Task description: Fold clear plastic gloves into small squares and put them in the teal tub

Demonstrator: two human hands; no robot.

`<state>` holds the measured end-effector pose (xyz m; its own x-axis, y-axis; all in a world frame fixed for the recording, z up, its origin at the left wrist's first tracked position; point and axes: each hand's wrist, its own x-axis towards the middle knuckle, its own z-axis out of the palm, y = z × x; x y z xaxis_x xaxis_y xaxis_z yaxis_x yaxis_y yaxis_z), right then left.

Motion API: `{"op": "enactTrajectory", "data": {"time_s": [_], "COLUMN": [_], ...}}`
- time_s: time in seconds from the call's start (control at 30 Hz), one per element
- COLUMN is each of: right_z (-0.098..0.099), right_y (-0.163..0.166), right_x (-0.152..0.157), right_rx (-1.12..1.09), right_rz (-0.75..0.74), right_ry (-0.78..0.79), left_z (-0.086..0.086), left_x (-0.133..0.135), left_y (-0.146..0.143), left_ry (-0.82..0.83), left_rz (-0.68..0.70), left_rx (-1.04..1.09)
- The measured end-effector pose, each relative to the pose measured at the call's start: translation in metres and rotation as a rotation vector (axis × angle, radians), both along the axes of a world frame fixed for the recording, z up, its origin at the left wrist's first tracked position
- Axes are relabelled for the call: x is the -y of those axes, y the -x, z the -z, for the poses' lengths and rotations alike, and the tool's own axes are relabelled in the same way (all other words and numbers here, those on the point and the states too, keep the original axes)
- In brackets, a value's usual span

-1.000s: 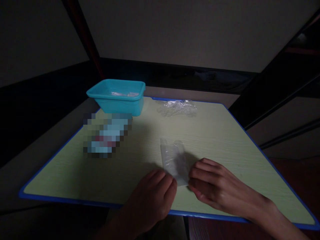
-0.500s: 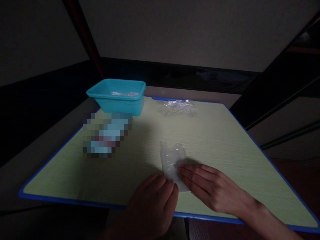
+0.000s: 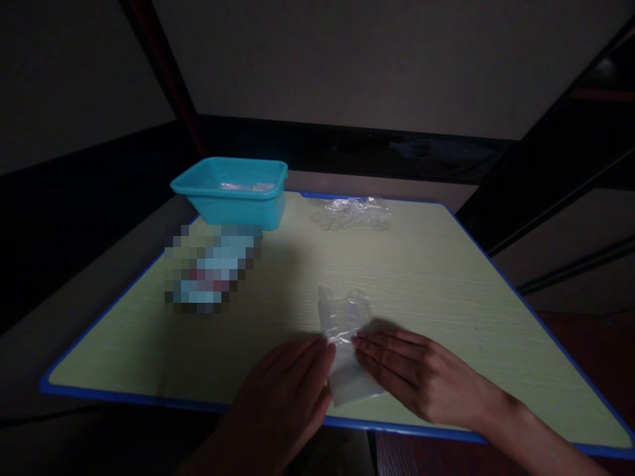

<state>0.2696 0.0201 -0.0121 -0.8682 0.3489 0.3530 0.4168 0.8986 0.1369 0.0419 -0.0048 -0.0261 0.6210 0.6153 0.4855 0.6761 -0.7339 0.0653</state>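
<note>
A clear plastic glove point(image 3: 343, 330) lies flat on the pale green table point(image 3: 436, 277) near its front edge. My left hand point(image 3: 282, 396) lies flat with its fingers stretched out, the fingertips touching the glove's left edge. My right hand point(image 3: 411, 373) also lies flat and open, its fingers resting on the glove's right side. Both hands press the plastic onto the tabletop.
A teal plastic tub point(image 3: 231, 190) with clear plastic inside stands at the back left. A crumpled heap of clear plastic point(image 3: 353, 213) lies at the back middle. A blurred, pixelated packet point(image 3: 211, 268) sits left of centre. The table has a blue rim point(image 3: 99, 324); dark surroundings.
My left hand has gone from curled to flat with fingers stretched onto the glove. My right hand slid left over the glove, which now lies flatter and a little nearer the front edge.
</note>
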Motion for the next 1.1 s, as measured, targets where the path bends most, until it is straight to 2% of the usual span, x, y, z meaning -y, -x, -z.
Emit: {"op": "enactTrajectory", "data": {"time_s": [0.2,0.37,0.53,0.67,0.83,0.93,1.1], "right_z": [-0.007,-0.023,-0.034,-0.031,-0.013,-0.004,0.003], "right_y": [0.0,0.001,0.004,0.009,0.015,0.017,0.019], "right_x": [-0.008,-0.019,-0.03,-0.039,-0.049,-0.054,-0.056], "right_rx": [0.026,0.011,-0.034,-0.126,-0.374,-0.471,-0.542], "right_rz": [0.005,0.052,0.167,0.294,0.41,0.42,0.478], "right_ry": [0.169,0.544,0.834,0.991,1.288,1.331,1.26], "left_z": [-0.004,-0.006,0.0,0.003,0.008,0.014,0.017], "left_x": [-0.006,-0.012,-0.011,-0.01,-0.011,-0.011,-0.01], "left_y": [0.009,0.016,0.023,0.027,0.023,0.015,0.005], "left_ry": [0.124,0.241,0.388,0.495,0.635,0.656,0.652], "left_rz": [0.056,0.099,0.036,0.006,-0.05,-0.104,-0.175], "left_rx": [-0.006,-0.005,0.06,0.125,0.3,0.459,0.566]}}
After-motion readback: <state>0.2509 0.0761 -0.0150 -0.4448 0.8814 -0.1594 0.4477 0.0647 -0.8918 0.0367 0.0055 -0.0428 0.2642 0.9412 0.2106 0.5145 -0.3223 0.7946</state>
